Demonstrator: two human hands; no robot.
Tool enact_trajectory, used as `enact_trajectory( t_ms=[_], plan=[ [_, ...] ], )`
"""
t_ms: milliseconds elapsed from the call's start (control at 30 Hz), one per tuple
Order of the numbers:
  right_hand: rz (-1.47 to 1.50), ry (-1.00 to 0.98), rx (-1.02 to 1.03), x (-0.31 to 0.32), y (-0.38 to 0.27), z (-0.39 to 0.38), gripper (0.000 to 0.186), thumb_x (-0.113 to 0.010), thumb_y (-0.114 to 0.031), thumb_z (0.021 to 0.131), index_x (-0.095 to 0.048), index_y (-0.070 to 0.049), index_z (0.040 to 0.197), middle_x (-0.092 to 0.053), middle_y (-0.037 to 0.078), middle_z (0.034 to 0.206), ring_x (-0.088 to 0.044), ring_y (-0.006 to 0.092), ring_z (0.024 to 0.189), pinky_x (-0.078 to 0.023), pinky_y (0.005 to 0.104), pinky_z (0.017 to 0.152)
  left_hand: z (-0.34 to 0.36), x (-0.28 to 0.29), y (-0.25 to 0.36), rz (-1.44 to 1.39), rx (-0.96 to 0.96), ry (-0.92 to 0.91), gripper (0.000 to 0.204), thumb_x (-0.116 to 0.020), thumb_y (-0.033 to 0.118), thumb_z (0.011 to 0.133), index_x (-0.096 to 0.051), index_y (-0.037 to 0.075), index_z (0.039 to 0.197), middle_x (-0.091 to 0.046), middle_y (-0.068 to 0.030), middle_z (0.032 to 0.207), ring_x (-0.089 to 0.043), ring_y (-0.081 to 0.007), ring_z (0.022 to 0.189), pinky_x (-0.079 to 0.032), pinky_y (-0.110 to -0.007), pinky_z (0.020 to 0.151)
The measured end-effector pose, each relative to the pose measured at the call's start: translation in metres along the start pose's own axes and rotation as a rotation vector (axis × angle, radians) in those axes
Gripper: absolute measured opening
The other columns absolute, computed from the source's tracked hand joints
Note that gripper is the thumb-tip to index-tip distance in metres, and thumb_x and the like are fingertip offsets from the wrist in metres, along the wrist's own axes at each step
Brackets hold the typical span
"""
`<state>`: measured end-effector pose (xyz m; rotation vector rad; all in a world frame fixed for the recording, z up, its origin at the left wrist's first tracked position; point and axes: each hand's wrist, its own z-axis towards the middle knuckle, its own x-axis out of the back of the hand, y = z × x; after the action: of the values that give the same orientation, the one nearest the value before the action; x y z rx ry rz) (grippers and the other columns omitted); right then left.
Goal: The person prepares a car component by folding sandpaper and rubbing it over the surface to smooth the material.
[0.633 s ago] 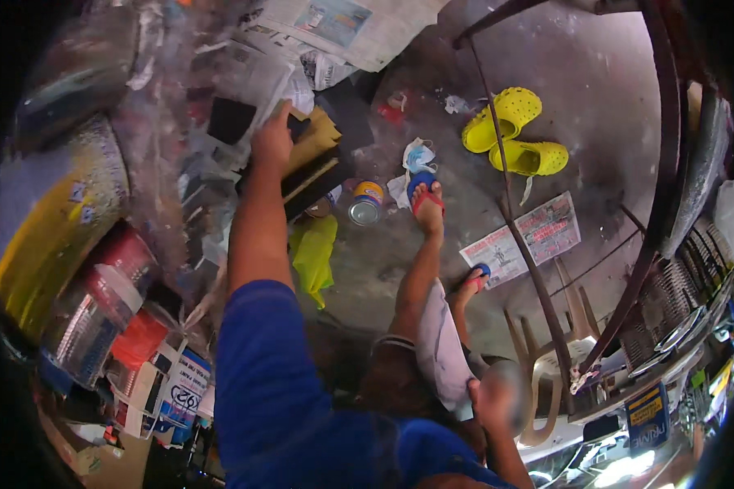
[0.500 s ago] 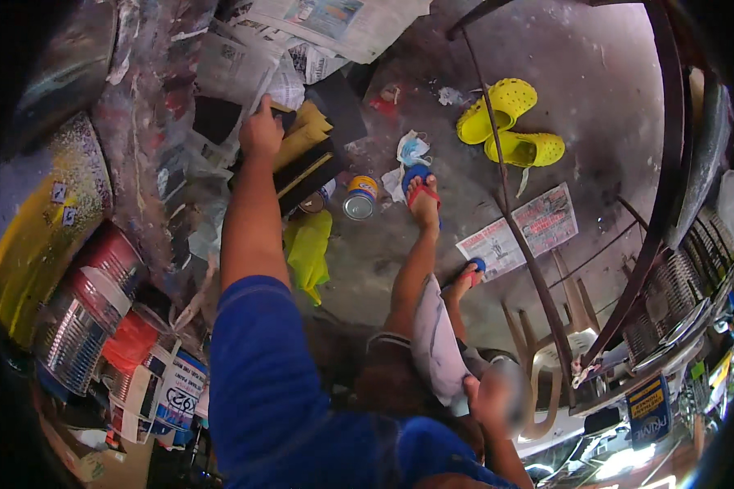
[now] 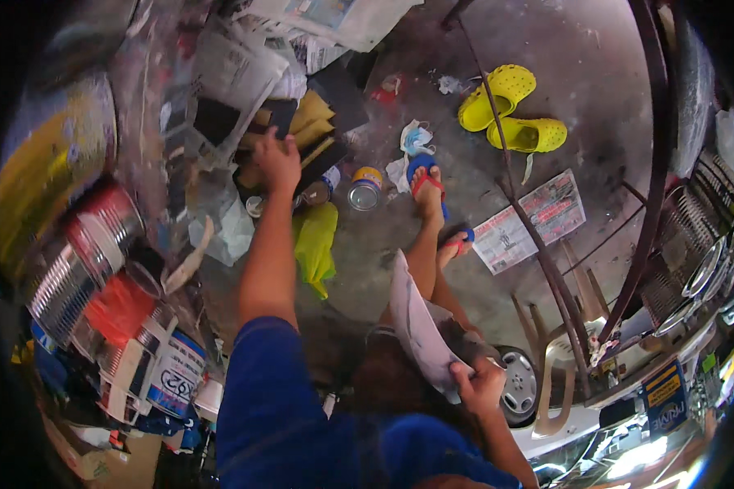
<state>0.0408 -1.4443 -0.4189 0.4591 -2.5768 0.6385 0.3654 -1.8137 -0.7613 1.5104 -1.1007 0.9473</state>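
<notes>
My left hand (image 3: 278,160) reaches out over a pile of brown and black sheets (image 3: 311,118) that look like sandpaper. Its fingers are apart, and nothing shows in them. Low in the picture my right hand (image 3: 481,383) grips the lower end of a pale, curved panel (image 3: 420,330) with dark streaks, between thumb and fingers. The panel rests tilted by my legs. Close to my left forearm lie a yellow-green plastic bag (image 3: 316,244) and a small yellow and blue tin (image 3: 366,189).
Yellow clogs (image 3: 510,110) and a newspaper sheet (image 3: 530,222) lie on the floor by a dark metal frame (image 3: 546,269). Newspapers (image 3: 338,20) are at the top. Metal cans (image 3: 102,220) crowd the left, and a beige plastic chair (image 3: 556,367) stands right.
My left hand has drawn back a little from the upper sheets, its pointing finger now joined by spread fingers. My right hand still grips the panel, which has shifted slightly left and up.
</notes>
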Motion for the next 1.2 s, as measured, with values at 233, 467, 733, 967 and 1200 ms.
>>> enact_trajectory(
  t_ms=[233,467,733,967,1200],
  plan=[
    [0.013,0.025,0.033,-0.013,0.020,-0.018,0.058,-0.082,-0.047,0.084,-0.048,-0.006,0.061,-0.050,0.018,0.055,-0.052,0.0368,0.051,-0.039,0.0461,0.050,-0.029,0.011,0.003,0.217,0.046,-0.081,0.045,-0.057,0.044,0.101,-0.065,0.011,0.131,-0.061,-0.0181,0.124,-0.059,-0.0396,0.116,-0.049,-0.051,0.097],
    [-0.051,0.103,0.193,-0.031,0.024,-0.046,0.058,-0.084,-0.044,0.083,-0.045,-0.007,0.060,-0.048,0.016,0.055,-0.050,0.0365,0.049,-0.037,0.0459,0.048,-0.056,0.030,-0.043,0.033,0.253,-0.174,0.059,-0.059,0.043,0.100,-0.050,0.009,0.148,-0.064,-0.0225,0.134,-0.063,-0.0435,0.118,-0.050,-0.051,0.097],
    [-0.081,0.034,0.220,-0.068,0.045,-0.093,0.058,-0.085,-0.045,0.082,-0.046,-0.008,0.061,-0.048,0.015,0.055,-0.051,0.0348,0.048,-0.038,0.0455,0.048,-0.127,-0.008,-0.066,-0.196,-0.104,-0.243,0.068,-0.063,0.039,0.100,-0.041,0.006,0.155,-0.068,-0.0191,0.130,-0.065,-0.0405,0.116,-0.048,-0.049,0.102],
    [-0.047,-0.022,0.149,-0.103,0.050,-0.090,0.057,-0.085,-0.044,0.082,-0.047,-0.008,0.061,-0.050,0.015,0.055,-0.052,0.0333,0.049,-0.038,0.0451,0.048,-0.020,0.014,-0.021,-0.056,-0.089,0.082,0.055,-0.057,0.051,0.102,-0.051,0.025,0.150,-0.067,-0.0211,0.123,-0.061,-0.0425,0.119,-0.047,-0.053,0.100],
    [-0.036,0.047,0.180,-0.117,0.028,-0.097,0.056,-0.083,-0.043,0.085,-0.047,-0.007,0.061,-0.050,0.016,0.055,-0.051,0.0339,0.049,-0.040,0.0446,0.050,0.011,0.046,-0.011,-0.117,0.118,-0.001,0.042,-0.070,0.038,0.094,-0.063,0.009,0.125,-0.069,-0.0238,0.108,-0.066,-0.0437,0.105,-0.051,-0.054,0.088]
  ],
)
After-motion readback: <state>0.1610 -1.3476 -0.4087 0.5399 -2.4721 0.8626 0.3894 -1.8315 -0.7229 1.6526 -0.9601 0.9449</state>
